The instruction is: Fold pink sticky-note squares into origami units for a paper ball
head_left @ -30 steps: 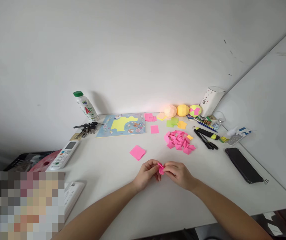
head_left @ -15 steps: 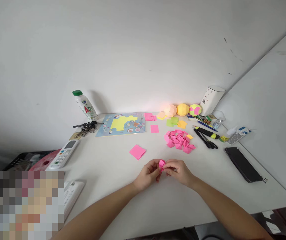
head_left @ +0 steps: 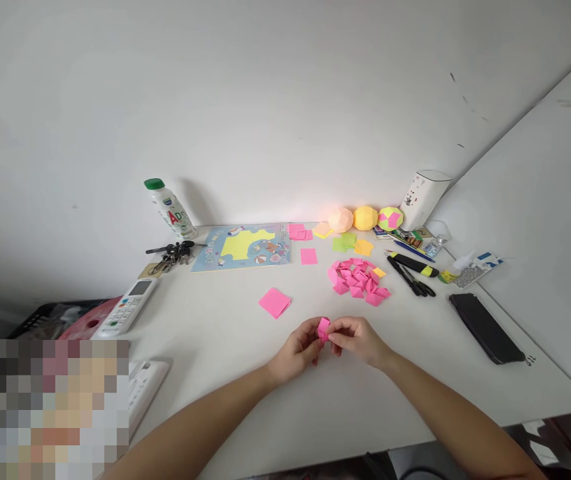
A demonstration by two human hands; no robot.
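Hands meet above the desk (head_left: pixel 225 347); we note the left hand (head_left: pixel 295 348) and right hand (head_left: pixel 358 340) both pinched shut on one small pink paper piece (head_left: pixel 323 329), partly folded; a pile of folded pink pieces (head_left: pixel 358 279) lies beyond; we judge many done, with a pink pad (head_left: pixel 275 303) unused.

object: small pink folded paper piece (head_left: pixel 323 329)
state: folded compact, creased, edges raised
pose: held upright off the table, pinched on both sides
position: just nearer the viewer than the pink note pad (head_left: pixel 274 303), to that pad's right
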